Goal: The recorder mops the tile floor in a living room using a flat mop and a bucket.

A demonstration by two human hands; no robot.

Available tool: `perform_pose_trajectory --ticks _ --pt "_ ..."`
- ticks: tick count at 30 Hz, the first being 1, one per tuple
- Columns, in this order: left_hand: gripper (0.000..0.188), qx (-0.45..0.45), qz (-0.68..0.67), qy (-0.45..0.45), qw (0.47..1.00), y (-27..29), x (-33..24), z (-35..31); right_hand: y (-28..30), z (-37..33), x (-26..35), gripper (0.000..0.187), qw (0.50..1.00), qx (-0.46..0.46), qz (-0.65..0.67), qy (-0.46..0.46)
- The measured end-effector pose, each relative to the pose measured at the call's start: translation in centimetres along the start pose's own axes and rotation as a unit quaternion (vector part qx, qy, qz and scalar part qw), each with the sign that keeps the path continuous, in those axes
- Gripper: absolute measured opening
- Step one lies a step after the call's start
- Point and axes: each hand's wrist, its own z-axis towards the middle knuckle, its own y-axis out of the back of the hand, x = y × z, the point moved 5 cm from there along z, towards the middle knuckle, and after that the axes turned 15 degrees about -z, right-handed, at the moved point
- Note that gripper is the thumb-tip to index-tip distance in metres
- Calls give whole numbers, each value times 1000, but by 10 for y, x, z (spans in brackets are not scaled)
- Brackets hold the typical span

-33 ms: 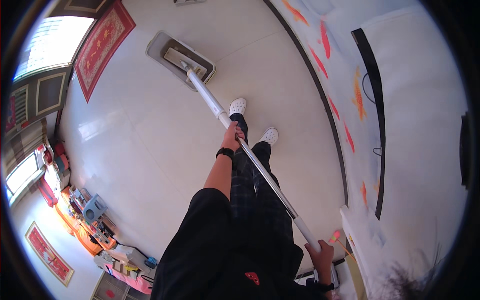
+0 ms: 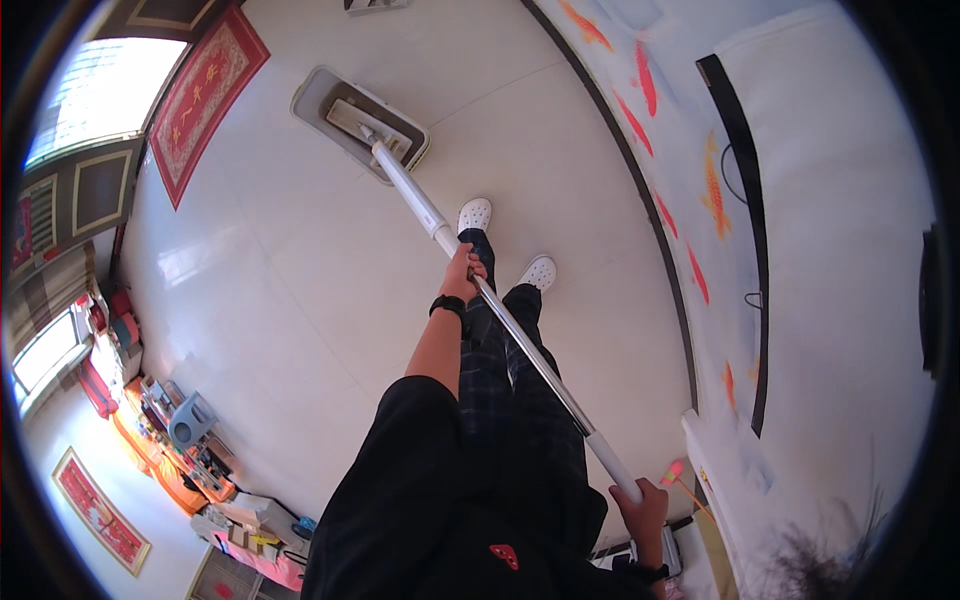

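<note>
A long mop (image 2: 535, 360) with a white and silver pole slants from the lower right up to the upper left. Its flat pale head (image 2: 350, 115) is down inside a grey oblong bucket (image 2: 316, 95) on the floor. My left hand (image 2: 462, 272) is wrapped round the middle of the pole, below its thick white sleeve. Near the pole's upper end, my right hand (image 2: 642, 508) closes round the white grip, beside my hip. Water in the bucket cannot be made out.
My white clogs (image 2: 475, 214) stand on the pale tile floor (image 2: 300, 300), close to the bucket. A red doormat (image 2: 208, 105) lies at the upper left by a door. Shelves with clutter (image 2: 190, 420) line the left. On the right is a white surface with painted fish (image 2: 714, 185).
</note>
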Motion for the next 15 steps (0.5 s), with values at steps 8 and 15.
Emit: perform_pose_trajectory --ticks 8,15 --pt "19 -13 2 -20 1000 4 -1 -3 2 -3 -9 40 999 47 17 -8" --pt "21 -45 75 -36 996 1 -24 -5 7 -28 1 38 992 115 45 -16"
